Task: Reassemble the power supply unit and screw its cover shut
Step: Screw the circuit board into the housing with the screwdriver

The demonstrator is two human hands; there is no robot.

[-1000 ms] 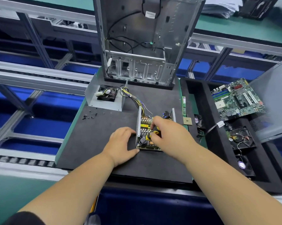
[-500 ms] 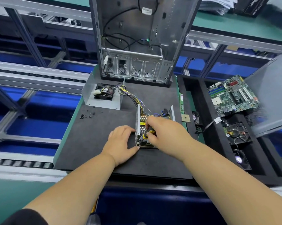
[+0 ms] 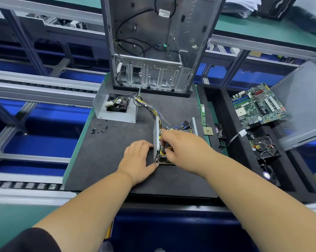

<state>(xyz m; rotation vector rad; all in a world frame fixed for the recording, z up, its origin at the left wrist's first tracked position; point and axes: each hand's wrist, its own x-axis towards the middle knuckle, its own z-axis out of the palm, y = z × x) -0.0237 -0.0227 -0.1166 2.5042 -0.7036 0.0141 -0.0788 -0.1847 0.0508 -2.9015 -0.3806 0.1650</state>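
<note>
The open power supply base [image 3: 156, 135] lies on the black foam mat [image 3: 106, 160], its circuit board mostly hidden under my right hand [image 3: 186, 151]. That hand grips a black-and-yellow screwdriver [image 3: 164, 150], which points down into the near left corner of the unit. My left hand [image 3: 137, 159] rests on the mat against the unit's perforated left wall, thumb at the near corner. A wire bundle [image 3: 149, 108] runs from the unit to the grey metal cover [image 3: 115, 113], which holds a black fan [image 3: 117, 104]. Several small black screws [image 3: 99, 129] lie loose to the left.
An empty computer case [image 3: 153, 51] stands upright at the back of the mat. A black tray [image 3: 215, 99] on the right holds a motherboard [image 3: 257, 106] and fans [image 3: 262, 146]. A grey side panel [image 3: 306, 106] leans at the far right. A RAM stick [image 3: 202, 113] and CPU [image 3: 208, 131] lie beside the unit.
My right hand has shifted the screwdriver slightly toward the near left corner of the unit. My left hand stays against the unit's side. The view has tipped a little.
</note>
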